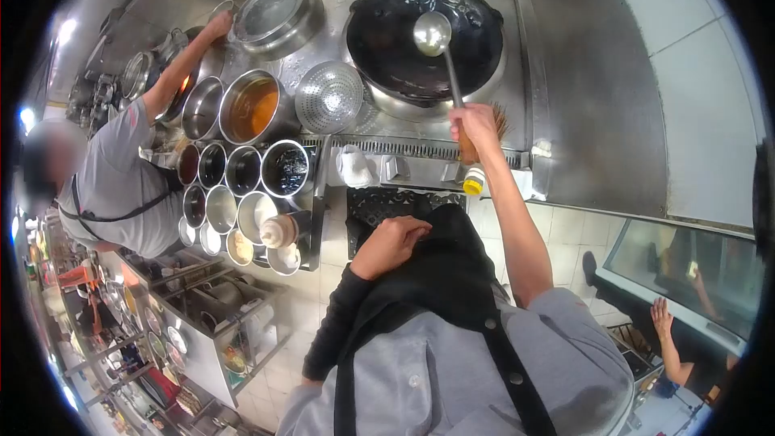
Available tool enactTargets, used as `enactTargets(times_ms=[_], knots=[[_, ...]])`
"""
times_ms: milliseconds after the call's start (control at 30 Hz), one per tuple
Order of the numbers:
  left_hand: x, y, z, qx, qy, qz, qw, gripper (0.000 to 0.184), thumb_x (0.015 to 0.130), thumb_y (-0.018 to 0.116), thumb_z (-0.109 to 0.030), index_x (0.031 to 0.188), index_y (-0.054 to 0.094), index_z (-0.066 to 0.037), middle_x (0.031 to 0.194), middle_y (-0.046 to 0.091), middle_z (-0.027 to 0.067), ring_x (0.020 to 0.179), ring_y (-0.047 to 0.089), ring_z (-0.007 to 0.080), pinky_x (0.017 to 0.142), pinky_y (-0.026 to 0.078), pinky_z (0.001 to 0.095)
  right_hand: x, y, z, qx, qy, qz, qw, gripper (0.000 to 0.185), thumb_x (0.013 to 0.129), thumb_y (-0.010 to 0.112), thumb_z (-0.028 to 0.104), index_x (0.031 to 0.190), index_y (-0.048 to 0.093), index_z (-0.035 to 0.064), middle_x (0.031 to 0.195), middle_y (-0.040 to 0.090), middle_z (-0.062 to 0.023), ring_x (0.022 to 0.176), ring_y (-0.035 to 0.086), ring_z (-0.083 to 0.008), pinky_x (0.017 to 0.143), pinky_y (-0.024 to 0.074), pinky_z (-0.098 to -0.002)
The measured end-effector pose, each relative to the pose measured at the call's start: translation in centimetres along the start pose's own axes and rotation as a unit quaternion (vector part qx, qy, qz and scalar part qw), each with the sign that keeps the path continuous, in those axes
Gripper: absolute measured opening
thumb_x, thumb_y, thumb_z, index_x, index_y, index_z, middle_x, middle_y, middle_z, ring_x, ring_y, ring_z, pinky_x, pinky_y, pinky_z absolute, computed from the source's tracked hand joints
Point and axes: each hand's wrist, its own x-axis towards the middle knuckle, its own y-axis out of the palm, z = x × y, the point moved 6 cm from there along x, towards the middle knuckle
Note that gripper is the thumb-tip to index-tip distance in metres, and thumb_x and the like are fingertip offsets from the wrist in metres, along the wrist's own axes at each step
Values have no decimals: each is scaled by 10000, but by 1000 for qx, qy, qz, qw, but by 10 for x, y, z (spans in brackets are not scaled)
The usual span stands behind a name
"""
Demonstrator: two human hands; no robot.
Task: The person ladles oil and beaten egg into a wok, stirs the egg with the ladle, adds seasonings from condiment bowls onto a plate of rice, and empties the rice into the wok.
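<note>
My right hand (475,125) is closed round the wooden handle of a metal ladle (433,34). Its bowl is over the large black wok (387,52) on the range; whether it touches the wok I cannot tell. In front of my black apron (436,274) is my left hand (391,246), its fingers bent and together, with nothing visible in them. A brush of thin sticks (500,119) lies just behind my right hand. Close by it is a small container with a yellow lid (473,186).
Left of the wok are a perforated strainer (328,97), a pot of amber liquid (252,109) and a lidded pot (274,16). Several seasoning tins (285,168) stand nearer me. A co-worker (121,161) reaches over the pots at left; another person's hand (662,319) shows at lower right.
</note>
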Motion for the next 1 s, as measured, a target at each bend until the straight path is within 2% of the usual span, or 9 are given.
enactTargets(times_ms=[100, 233, 267, 400, 633, 767, 800, 933, 1000], knots=[[-4, -2, -16, -26, 10, 4, 1000, 174, 952, 629, -46, 1090, 719, 10, 984, 736, 174, 895, 721, 322, 799, 556, 382, 10, 18, -19, 233, 84, 81, 966, 123, 881, 668, 27, 805, 621, -58, 687, 578, -74, 522, 515, -120, 462, 408, -261], [-6, 4, -27, -19, 32, 37, 999, 178, 952, 628, -45, 1097, 715, 10, 976, 734, 166, 895, 716, 327, 805, 556, 380, -21, 40, -19, 328, 127, 168, 921, 217, 926, 620, 27, 1084, 563, -111, 791, 560, -65, 577, 468, -91, 495, 365, -236], [-5, 6, -28, -16, 37, 46, 998, 180, 952, 628, -45, 1100, 714, 10, 975, 734, 164, 899, 715, 328, 808, 556, 380, -29, 42, -19, 314, 118, 172, 926, 326, 924, 614, 38, 1190, 518, -125, 801, 551, -57, 589, 465, -89, 507, 362, -228], [-3, 6, -28, 11, 49, 40, 998, 176, 944, 626, -54, 1087, 715, 1, 981, 729, 158, 924, 701, 339, 826, 554, 401, -82, 41, 5, 255, 114, 153, 948, 365, 935, 615, 54, 1248, 528, -112, 809, 536, -20, 591, 452, -51, 477, 324, -195], [-7, -7, -37, 7, 49, 16, 999, 163, 941, 618, -70, 1056, 722, -18, 972, 727, 149, 926, 685, 345, 826, 553, 422, -143, -21, 28, 134, 95, 39, 986, 283, 895, 633, 12, 1151, 606, -103, 709, 559, -32, 494, 449, -73, 424, 328, -234], [-9, -14, -42, 8, 56, 6, 998, 160, 940, 619, -70, 1049, 721, -14, 980, 729, 154, 923, 682, 353, 831, 548, 423, -113, -60, 52, -41, 24, 3, 999, 270, 870, 624, 9, 1116, 614, -103, 622, 536, -48, 462, 478, -122, 413, 367, -285], [-9, -14, -42, 6, 57, 9, 998, 159, 939, 619, -69, 1048, 720, -13, 983, 728, 155, 925, 681, 355, 833, 547, 423, -108, -62, 70, -79, -25, -35, 996, 83, 841, 640, 27, 789, 616, -33, 550, 557, -82, 418, 510, -156, 407, 404, -320], [-6, -8, -43, 5, 71, 28, 997, 158, 939, 615, -73, 1041, 718, -9, 989, 727, 155, 936, 678, 359, 838, 545, 427, -47, -62, 114, -317, -142, -64, 936, 126, 805, 618, 47, 723, 588, -43, 533, 584, -114, 435, 601, -194, 427, 476, -354], [-5, -4, -44, 13, 82, 35, 996, 159, 940, 613, -79, 1038, 716, -8, 991, 726, 153, 941, 677, 358, 840, 544, 431, -29, -50, 137, -337, -167, -67, 924, 129, 802, 615, 45, 727, 586, -55, 537, 589, -124, 438, 614, -202, 431, 486, -359]])
